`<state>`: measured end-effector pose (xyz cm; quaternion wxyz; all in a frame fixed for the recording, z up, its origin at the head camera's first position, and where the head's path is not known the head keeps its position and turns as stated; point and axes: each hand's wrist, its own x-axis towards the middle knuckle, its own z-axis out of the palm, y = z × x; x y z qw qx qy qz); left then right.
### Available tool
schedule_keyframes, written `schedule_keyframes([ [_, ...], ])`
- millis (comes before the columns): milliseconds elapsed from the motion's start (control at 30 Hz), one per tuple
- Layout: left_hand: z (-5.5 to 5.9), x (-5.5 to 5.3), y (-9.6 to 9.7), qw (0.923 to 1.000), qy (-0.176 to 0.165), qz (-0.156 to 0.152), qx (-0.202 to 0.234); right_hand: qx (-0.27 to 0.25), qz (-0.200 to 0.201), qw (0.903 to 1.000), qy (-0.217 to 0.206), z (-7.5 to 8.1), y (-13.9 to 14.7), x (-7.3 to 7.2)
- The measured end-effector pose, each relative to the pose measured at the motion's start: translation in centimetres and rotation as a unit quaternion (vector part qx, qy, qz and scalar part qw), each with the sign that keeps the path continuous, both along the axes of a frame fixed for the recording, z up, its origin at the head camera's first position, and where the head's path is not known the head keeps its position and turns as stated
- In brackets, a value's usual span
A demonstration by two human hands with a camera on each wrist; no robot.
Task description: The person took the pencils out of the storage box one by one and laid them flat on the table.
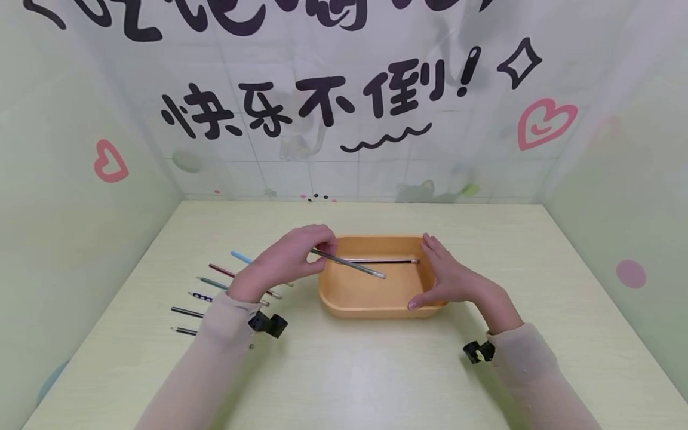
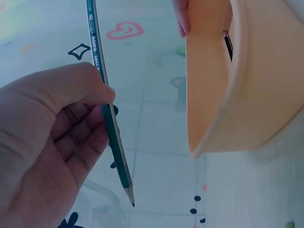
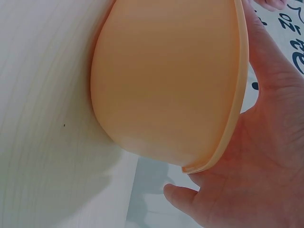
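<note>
My left hand (image 1: 292,254) pinches a green pencil (image 2: 114,142) between thumb and fingers, at the left end of an orange plastic box (image 1: 371,312). The pencil's eraser end reaches over the box, while its sharpened tip shows below the fingers in the left wrist view. Inside the box, a dark pencil (image 1: 384,261) lies along the back. My right hand (image 1: 450,276) rests across the box's right end with fingers spread, the thumb at the front rim and the fingertips by the back corner.
Several pencils lie spread on the table left of the box, partly hidden under my left arm, among them a blue pencil (image 1: 240,257) and a dark red pencil (image 1: 221,270). A printed cloth (image 1: 333,173) with lettering hangs behind the pale wooden table (image 1: 365,376).
</note>
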<state>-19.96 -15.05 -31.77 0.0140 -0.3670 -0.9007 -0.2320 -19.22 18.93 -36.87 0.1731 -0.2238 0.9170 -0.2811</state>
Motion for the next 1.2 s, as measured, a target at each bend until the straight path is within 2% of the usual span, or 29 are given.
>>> schedule_keyframes([
  [200,0.3,-0.9,-2.8,0.9984,0.012,0.048,-0.026,-0.002,0.000,1.0000,0.001,0.1,0.0,0.0],
  [367,0.0,-1.9,-5.3,0.9943,0.011,0.091,-0.055,-0.003,0.002,1.0000,-0.003,0.1,0.1,0.0],
  [533,-0.6,-2.9,-7.1,0.9895,0.023,0.116,-0.083,-0.003,0.001,1.0000,-0.005,0.1,0.1,0.0],
  [767,-2.6,-4.3,-8.8,0.9825,0.008,0.132,-0.131,-0.007,0.001,1.0000,-0.004,-0.1,0.1,0.0],
  [933,-4.0,-5.0,-9.5,0.9803,-0.011,0.135,-0.144,-0.007,0.001,1.0000,-0.005,-0.2,0.1,0.0],
  [1067,-4.6,-5.5,-9.7,0.9779,-0.020,0.139,-0.155,-0.006,0.001,1.0000,-0.004,-0.1,0.0,0.1],
  [1200,-5.0,-6.1,-9.6,0.9715,-0.042,0.136,-0.189,-0.005,-0.001,1.0000,-0.006,-0.1,0.1,0.1],
])
